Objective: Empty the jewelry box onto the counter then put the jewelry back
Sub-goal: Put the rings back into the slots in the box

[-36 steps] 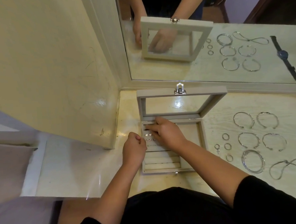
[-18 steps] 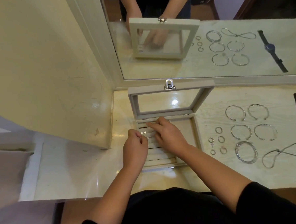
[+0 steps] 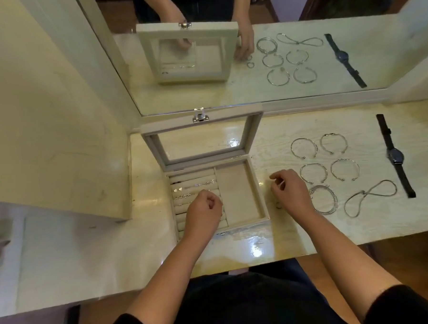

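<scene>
Fingers [image 3: 275,176] curl, grasp unclear: left hand [image 3: 203,215] over jewelry box [image 3: 235,193], right hand [image 3: 293,195] beside its rim.

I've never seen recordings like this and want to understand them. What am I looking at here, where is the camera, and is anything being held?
No machine: a person's two bare hands, filmed by one head-worn camera looking down. The top is a mirror repeating the scene. On the counter stands an open jewelry box, lid upright, small pieces in its ring rolls. Right of it lie bangles, a chain and a watch. The left hand is curled over the rolls, the right hand curled above the counter beside the box. Whether either holds anything is too small to tell.
</scene>
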A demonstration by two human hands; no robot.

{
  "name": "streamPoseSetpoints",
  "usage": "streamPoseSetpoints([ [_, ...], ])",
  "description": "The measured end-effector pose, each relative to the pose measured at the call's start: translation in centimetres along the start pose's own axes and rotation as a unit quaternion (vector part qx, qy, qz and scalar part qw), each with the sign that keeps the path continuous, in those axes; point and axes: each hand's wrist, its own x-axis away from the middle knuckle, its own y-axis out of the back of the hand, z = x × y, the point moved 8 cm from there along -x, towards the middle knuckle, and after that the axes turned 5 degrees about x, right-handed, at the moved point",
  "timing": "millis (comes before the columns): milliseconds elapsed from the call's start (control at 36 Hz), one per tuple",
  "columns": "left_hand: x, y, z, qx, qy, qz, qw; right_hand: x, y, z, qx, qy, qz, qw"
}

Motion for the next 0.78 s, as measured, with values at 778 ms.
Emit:
streamPoseSetpoints([
  [778, 0.9, -3.9, -1.0, -0.013, -0.011, 0.066, 0.998, 2.3, -0.8, -3.2, 0.119, -0.050, 0.112, 0.985],
])
